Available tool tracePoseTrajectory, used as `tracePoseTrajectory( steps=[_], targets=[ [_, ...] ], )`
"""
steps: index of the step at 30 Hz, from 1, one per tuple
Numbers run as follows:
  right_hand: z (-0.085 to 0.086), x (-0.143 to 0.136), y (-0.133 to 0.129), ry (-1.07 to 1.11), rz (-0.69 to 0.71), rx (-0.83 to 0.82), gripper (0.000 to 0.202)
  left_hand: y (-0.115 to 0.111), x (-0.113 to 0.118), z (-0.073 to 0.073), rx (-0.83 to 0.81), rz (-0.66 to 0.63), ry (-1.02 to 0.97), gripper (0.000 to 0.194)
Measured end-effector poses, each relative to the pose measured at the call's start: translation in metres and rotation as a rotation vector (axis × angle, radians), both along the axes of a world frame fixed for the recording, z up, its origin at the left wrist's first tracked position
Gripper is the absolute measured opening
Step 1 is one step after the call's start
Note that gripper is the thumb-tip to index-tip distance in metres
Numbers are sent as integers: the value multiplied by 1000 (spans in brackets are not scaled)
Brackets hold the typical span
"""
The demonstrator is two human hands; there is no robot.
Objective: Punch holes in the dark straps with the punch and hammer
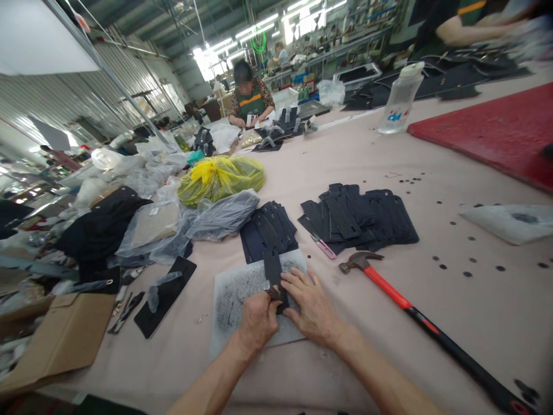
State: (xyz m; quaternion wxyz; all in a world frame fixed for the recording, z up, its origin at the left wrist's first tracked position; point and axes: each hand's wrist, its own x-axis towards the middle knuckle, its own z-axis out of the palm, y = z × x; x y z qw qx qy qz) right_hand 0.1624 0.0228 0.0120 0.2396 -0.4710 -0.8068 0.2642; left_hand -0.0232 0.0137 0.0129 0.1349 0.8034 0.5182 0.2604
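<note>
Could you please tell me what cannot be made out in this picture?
In the head view:
Small object: full shape, hidden by the left hand.
Dark strip: part of its right edge, covered by the right hand.
Yellow bag: contents, obscured by its plastic.
Red board: right end, cut off by the picture edge.
Bottle: marking, too blurred.

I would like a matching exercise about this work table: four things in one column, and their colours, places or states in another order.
Things:
1. Left hand
2. Right hand
3. Hammer
4. Translucent bottle

Descriptions:
A. Coloured partly red, partly black
B. Opened out, at the right edge of the dark strip
C. Standing near the red board
D. Curled closed, in a grip

Right pairs: 1-D, 2-B, 3-A, 4-C.
</note>
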Motion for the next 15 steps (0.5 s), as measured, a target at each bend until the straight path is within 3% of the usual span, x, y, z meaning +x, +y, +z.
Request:
tracePoseTrajectory(
  steps=[4, 9, 12, 15],
  targets=[
    [4, 17, -6, -23, -60, 67, 55, 2, -2, 2, -55, -10, -22, 23],
    [-1, 97, -32, -225, -439, 276, 45, 3, -4, 0, -108, 21, -1, 19],
    [-13, 153, -56, -493, -624, 126, 41, 2, -4, 0, -117, 23, -2, 17],
    [-21, 181, -74, -526, -631, -119, 27, 1, -3, 3, -121, 18, -4, 13]
  ],
)
